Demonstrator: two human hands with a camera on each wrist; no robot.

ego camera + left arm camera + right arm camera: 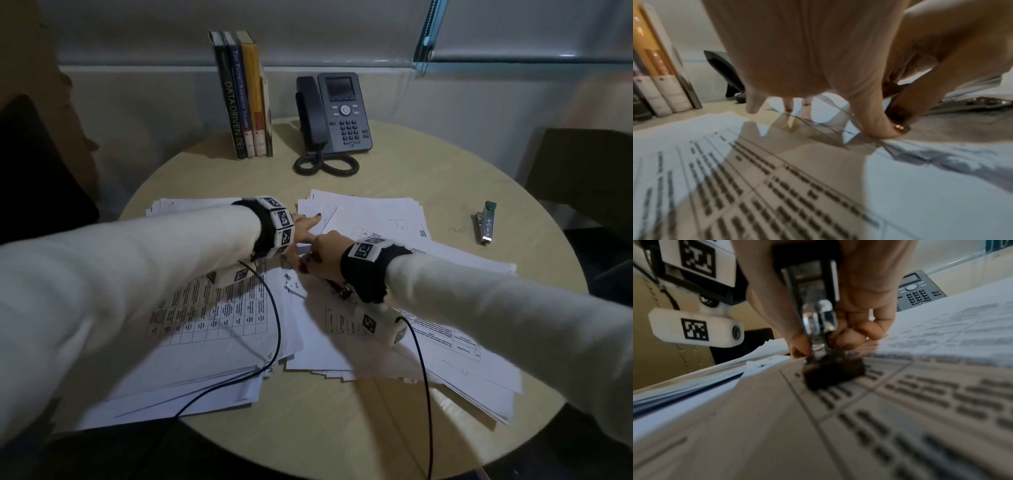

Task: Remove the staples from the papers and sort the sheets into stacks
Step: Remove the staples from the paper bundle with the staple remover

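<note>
Printed sheets cover the round table. My left hand (pixel 306 226) reaches across the left stack (pixel 212 318) and presses straight fingers and thumb (pixel 877 128) on a paper corner in the middle. Right beside it, my right hand (pixel 320 257) grips a black-and-metal staple remover (pixel 818 318). The tool's tip (pixel 813 356) is down on the corner of a sheet printed with a table (pixel 920 402). No staple can be made out in the blur. In the left wrist view, the left hand (pixel 834 116) holds the lifted sheet edges (pixel 818 125) down.
A loose pile of papers (pixel 445 342) spreads to the right and another (pixel 373 212) lies further back. A green-and-silver stapler (pixel 486 224) lies at the right edge. A desk phone (pixel 334 113) and upright books (pixel 243 96) stand at the back. Wrist cables (pixel 274 329) trail over the sheets.
</note>
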